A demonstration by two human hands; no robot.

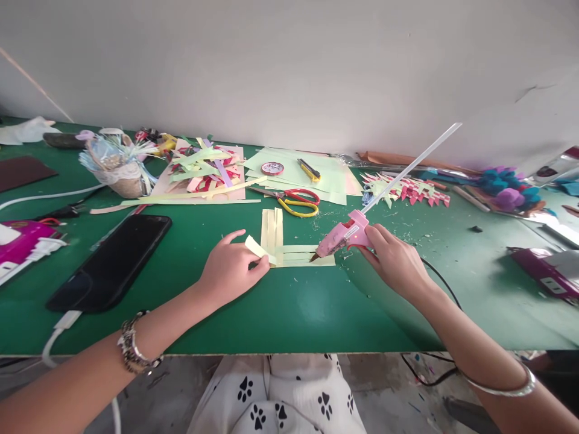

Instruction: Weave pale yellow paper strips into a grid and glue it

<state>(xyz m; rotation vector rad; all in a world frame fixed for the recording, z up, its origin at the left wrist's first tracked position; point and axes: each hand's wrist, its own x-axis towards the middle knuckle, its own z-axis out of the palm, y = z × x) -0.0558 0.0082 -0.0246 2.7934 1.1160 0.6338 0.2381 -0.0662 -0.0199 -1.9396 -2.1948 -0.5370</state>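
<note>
My right hand is wrapped round the handle of a pink hot glue gun, whose long clear glue stick juts up behind it. The gun's tip points down at several pale yellow paper strips lying crosswise on the green table. Between thumb and finger, my left hand pinches the raised end of one paper strip at the left of this cross. More strips run upward from the same crossing. Whether the tip touches the paper, I cannot tell.
Yellow-and-red scissors, a cutter knife and paper sheets lie behind the strips. A phone is at left, near a pile of coloured strips and a basket. Woven paper pieces lie at right.
</note>
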